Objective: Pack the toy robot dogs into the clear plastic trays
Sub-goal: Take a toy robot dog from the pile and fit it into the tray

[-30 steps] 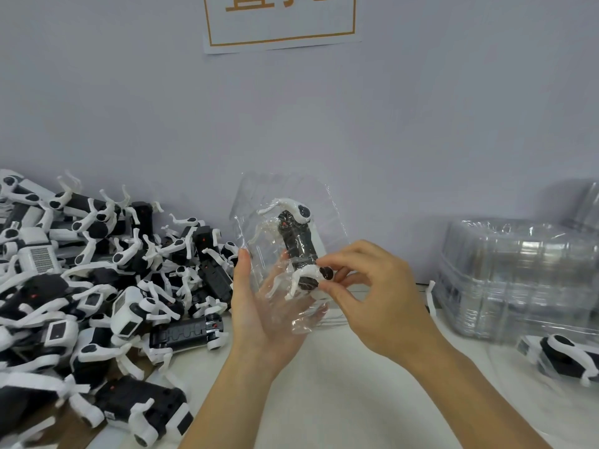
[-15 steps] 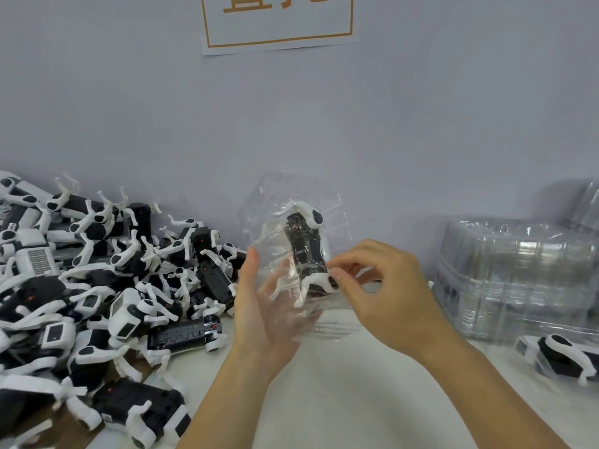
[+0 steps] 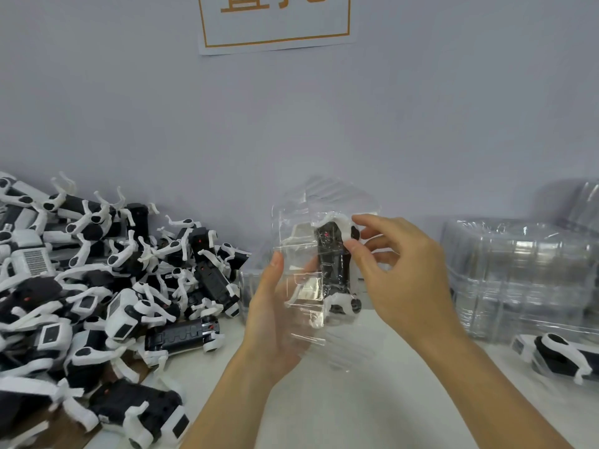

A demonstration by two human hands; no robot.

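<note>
A clear plastic tray (image 3: 301,254) is held upright above the white table, cradled from behind by my left hand (image 3: 275,322). A black and white toy robot dog (image 3: 334,260) lies inside it, belly outward, its legs folded at both ends. My right hand (image 3: 398,273) is at the tray's right side, thumb and forefinger pinching the dog's upper white leg.
A large heap of loose toy robot dogs (image 3: 97,286) covers the left of the table (image 3: 340,416). A stack of empty clear trays (image 3: 518,280) stands at the right, with a packed dog (image 3: 560,354) lying before it. A grey wall with a paper sign (image 3: 275,21) is behind.
The tray with the dog has tilted more upright and shifted slightly right. My right hand has moved from the dog's lower leg up to its upper leg.
</note>
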